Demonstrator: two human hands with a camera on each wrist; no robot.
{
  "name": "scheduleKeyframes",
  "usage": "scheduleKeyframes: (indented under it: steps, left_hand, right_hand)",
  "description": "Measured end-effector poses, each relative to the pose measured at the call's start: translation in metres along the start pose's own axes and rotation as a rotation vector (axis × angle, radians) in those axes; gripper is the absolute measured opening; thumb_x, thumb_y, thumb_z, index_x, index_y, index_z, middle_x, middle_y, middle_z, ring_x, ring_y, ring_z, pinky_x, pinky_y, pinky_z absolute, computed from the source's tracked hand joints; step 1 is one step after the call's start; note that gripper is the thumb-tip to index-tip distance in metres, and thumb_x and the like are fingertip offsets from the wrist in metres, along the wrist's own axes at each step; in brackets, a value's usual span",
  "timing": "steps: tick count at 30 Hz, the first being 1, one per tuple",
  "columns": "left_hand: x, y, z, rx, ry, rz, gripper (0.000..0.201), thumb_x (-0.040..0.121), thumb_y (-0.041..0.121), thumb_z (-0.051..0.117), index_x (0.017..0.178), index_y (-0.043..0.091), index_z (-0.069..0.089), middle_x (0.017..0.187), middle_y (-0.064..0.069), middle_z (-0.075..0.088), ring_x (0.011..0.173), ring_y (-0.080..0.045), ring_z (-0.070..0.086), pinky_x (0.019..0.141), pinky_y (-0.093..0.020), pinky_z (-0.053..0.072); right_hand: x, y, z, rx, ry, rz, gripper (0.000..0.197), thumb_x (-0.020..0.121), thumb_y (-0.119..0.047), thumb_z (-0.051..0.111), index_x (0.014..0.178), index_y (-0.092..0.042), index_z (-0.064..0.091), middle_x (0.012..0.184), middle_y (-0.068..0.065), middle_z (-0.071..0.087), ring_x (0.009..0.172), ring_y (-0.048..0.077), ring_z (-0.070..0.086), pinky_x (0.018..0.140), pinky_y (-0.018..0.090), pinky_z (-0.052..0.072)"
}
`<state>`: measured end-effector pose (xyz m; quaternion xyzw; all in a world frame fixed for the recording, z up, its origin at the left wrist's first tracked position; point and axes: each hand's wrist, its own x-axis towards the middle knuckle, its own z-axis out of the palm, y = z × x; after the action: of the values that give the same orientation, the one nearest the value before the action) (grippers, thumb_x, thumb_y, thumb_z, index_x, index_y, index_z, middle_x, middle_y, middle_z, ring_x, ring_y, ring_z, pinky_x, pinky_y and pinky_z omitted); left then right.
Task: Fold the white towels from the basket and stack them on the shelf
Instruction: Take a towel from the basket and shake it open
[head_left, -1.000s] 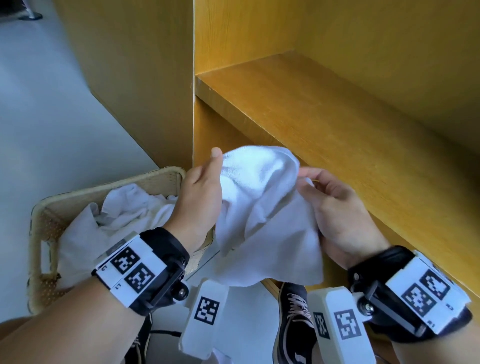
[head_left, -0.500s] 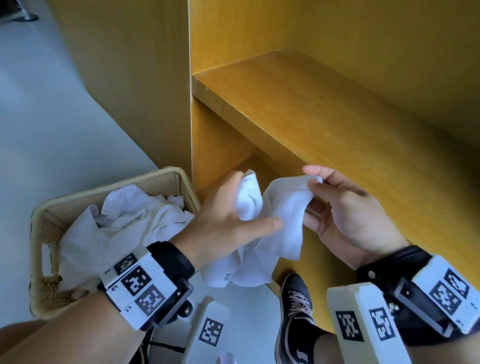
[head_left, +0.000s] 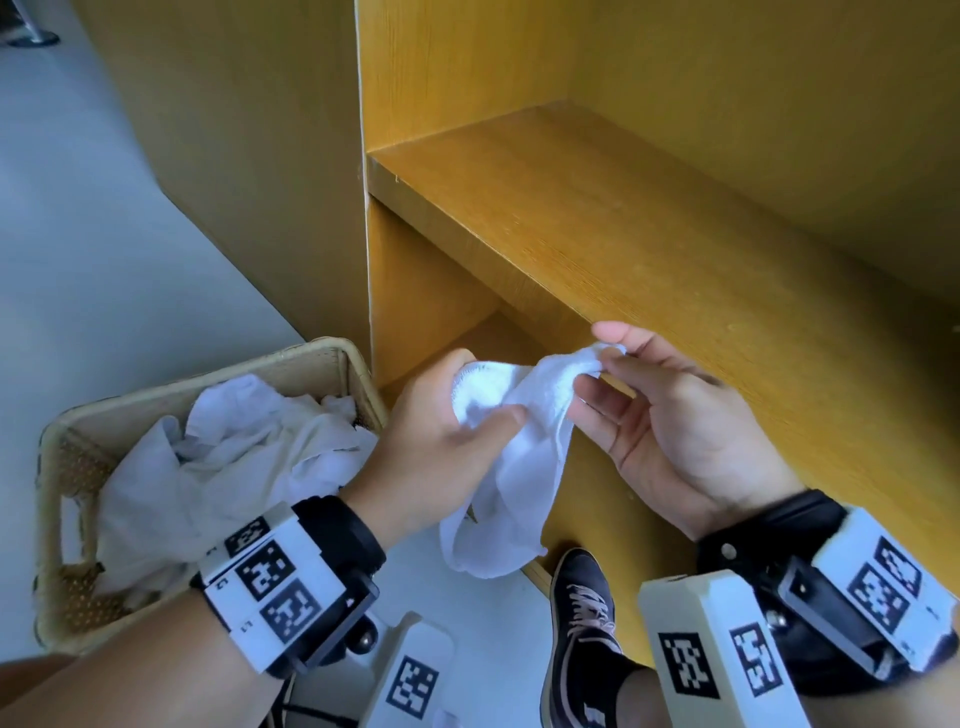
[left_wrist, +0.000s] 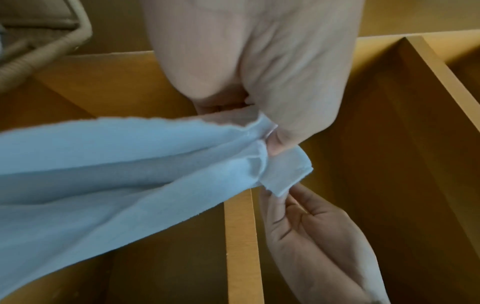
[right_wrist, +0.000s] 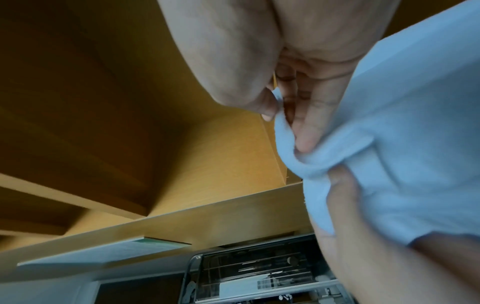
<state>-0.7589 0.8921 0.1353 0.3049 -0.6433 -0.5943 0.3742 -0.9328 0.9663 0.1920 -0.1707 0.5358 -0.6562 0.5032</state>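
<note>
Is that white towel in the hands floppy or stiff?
Probably floppy: the white towel sags and bunches below the left hand and right hand. It likely weighs little, since fingertip pinches hold it. Its fuzzy surface probably isn't slippery.

You hold a plain white towel (head_left: 519, 415); in both wrist views it reads pale blue-grey. The towels (head_left: 234, 457) heaped in the basket are white too, some with a cream cast. The basket (head_left: 311, 364) itself is pale straw-coloured wicker with an open woven pattern in its walls. The shelf (head_left: 623, 234) is honey-yellow wood with a fine straight grain, darker brown in its shaded lower compartment. Your wrist bands (head_left: 280, 587) are white over black straps and carry black-and-white square code patterns. The floor (head_left: 104, 234) is light grey. Your shoe (head_left: 582, 623) is black with pale pinkish laces.
</note>
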Motion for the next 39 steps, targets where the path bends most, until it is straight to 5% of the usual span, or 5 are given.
scheduleKeyframes:
  steps: [5, 18, 22, 28, 39]
  left_hand:
    - [0.005, 0.001, -0.006, -0.262, 0.012, -0.120, 0.024, 0.070, 0.031, 0.081, 0.077, 0.028, 0.058, 0.075, -0.002, 0.062, 0.074, -0.019, 0.057, 0.065, -0.033, 0.044]
    - [0.006, 0.006, -0.008, -0.397, -0.042, -0.216, 0.020, 0.081, 0.008, 0.076, 0.081, 0.014, 0.057, 0.067, 0.001, 0.058, 0.058, -0.010, 0.057, 0.053, -0.014, 0.042]
    - [0.006, 0.010, -0.009, -0.436, -0.057, -0.270, 0.026, 0.072, 0.012, 0.078, 0.087, 0.007, 0.057, 0.081, -0.013, 0.053, 0.081, -0.028, 0.055, 0.079, -0.042, 0.040]
    - [0.006, 0.014, -0.007, -0.481, -0.011, -0.316, 0.045, 0.066, 0.015, 0.075, 0.085, -0.002, 0.038, 0.086, -0.029, 0.040, 0.086, -0.038, 0.042, 0.081, -0.047, 0.031]
    - [0.012, 0.000, -0.011, -0.352, 0.144, -0.297, 0.010, 0.085, 0.031, 0.063, 0.084, 0.021, 0.066, 0.088, -0.007, 0.056, 0.093, -0.025, 0.051, 0.087, -0.045, 0.038]
  right_hand:
    - [-0.003, 0.001, -0.004, -0.108, -0.015, -0.001, 0.029, 0.104, 0.006, 0.046, 0.121, -0.006, 0.067, 0.102, 0.020, 0.076, 0.088, 0.028, 0.079, 0.073, 0.032, 0.064]
    - [-0.013, 0.014, 0.001, -0.926, -0.096, -0.400, 0.019, 0.094, -0.023, 0.077, 0.110, -0.032, 0.071, 0.098, 0.005, 0.066, 0.081, 0.021, 0.062, 0.075, 0.039, 0.054]
    - [-0.017, 0.013, 0.004, -1.018, -0.147, -0.562, 0.048, 0.089, -0.006, 0.079, 0.114, -0.047, 0.072, 0.108, -0.004, 0.054, 0.100, 0.016, 0.055, 0.079, 0.021, 0.049]
    - [-0.012, 0.017, 0.004, -0.963, -0.153, -0.585, 0.024, 0.094, -0.020, 0.069, 0.102, -0.042, 0.074, 0.114, -0.013, 0.061, 0.120, 0.022, 0.059, 0.107, 0.049, 0.048]
    - [-0.010, 0.013, -0.003, -0.930, -0.161, -0.586, 0.022, 0.103, -0.005, 0.050, 0.100, -0.022, 0.063, 0.080, 0.005, 0.064, 0.070, 0.027, 0.055, 0.060, 0.040, 0.044]
